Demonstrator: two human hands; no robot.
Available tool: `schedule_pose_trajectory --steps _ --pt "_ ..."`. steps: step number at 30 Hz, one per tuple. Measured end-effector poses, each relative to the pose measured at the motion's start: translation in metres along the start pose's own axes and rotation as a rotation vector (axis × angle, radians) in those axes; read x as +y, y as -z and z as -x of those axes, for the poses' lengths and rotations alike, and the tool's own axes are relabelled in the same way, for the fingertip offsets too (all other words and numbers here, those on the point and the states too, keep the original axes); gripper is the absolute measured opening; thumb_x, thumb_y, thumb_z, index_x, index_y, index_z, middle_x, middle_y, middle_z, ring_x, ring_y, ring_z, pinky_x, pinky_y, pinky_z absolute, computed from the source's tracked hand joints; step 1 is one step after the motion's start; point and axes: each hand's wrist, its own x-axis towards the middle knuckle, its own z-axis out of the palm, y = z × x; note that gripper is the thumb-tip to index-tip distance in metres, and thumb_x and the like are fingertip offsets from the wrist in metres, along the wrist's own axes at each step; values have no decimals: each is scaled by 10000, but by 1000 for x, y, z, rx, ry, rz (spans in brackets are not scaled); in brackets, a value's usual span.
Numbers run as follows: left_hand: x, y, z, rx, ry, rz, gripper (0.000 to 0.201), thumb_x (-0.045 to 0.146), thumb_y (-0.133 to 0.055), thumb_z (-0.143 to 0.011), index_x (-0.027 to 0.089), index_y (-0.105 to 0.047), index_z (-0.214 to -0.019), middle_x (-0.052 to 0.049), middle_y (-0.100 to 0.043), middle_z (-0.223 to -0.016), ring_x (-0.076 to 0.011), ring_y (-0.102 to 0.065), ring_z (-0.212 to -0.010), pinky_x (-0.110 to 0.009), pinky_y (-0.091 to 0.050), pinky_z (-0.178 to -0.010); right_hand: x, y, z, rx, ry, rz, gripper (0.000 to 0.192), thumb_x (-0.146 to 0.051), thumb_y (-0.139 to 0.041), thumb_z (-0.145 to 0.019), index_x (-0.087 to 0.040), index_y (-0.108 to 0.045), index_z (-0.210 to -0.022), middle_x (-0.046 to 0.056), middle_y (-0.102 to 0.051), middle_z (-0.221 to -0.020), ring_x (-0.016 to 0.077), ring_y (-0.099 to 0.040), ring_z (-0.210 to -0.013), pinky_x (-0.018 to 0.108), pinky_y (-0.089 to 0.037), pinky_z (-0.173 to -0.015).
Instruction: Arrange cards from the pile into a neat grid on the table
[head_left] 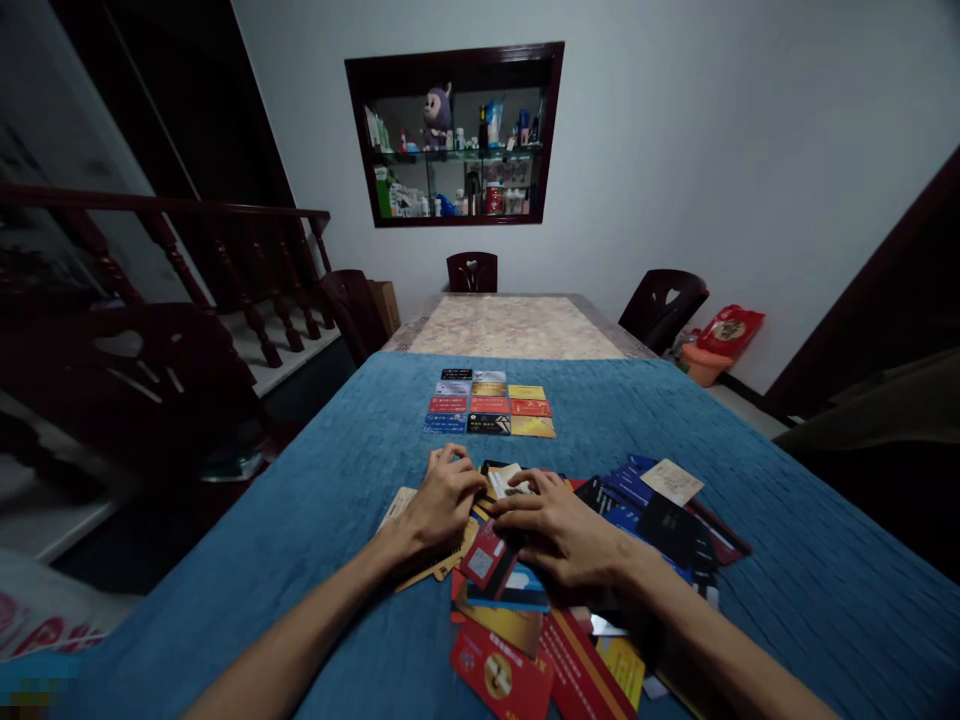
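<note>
Cards lie in a loose, overlapping pile on the blue-covered counter, their print too small and dim to read, and the nearest ones run off the bottom edge. Both hands rest on the pile's far end: the left hand curled, its grip closed over cards I cannot make out, the right hand flat, fingers spread on the pile. Beyond them, well apart, sorted cards form neat rows.

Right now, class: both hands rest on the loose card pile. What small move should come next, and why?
Probably lift the pale card between the left hand and right hand and carry it to the grid of cards: its top row looks short, while the pile remains unsorted.
</note>
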Motion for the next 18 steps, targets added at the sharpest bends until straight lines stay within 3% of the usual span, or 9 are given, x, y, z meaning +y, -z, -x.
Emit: schedule_pose_trajectory --steps 6,12,18 --pt "9 2 1 9 -6 65 241 107 -524 -881 203 -742 -843 -56 -689 -853 -243 -486 -1019 -422 -337 -895 4 5 4 14 -18 15 354 -153 -607 -795 -266 -664 -1125 8 -652 -1248 285 -419 -1177 484 -333 -986" --pt "15 0 4 -43 -48 118 192 104 -585 -825 206 -747 -826 -32 -718 -856 -243 -502 -1023 -425 -333 -893 6 6 7 43 -4 9 239 -235 -624 -834 -238 -662 -1070 49 -663 -1173 262 -461 -1105 458 -376 -949" --pt "20 2 5 -52 -77 137 140 156 -613 -819 194 -743 -783 -41 -700 -840 -232 -511 -992 -414 -352 -882 7 5 5 19 -20 39 258 -256 -664 -829 -234 -664 -1086 59 -652 -1160 257 -465 -1056 440 -394 -916"
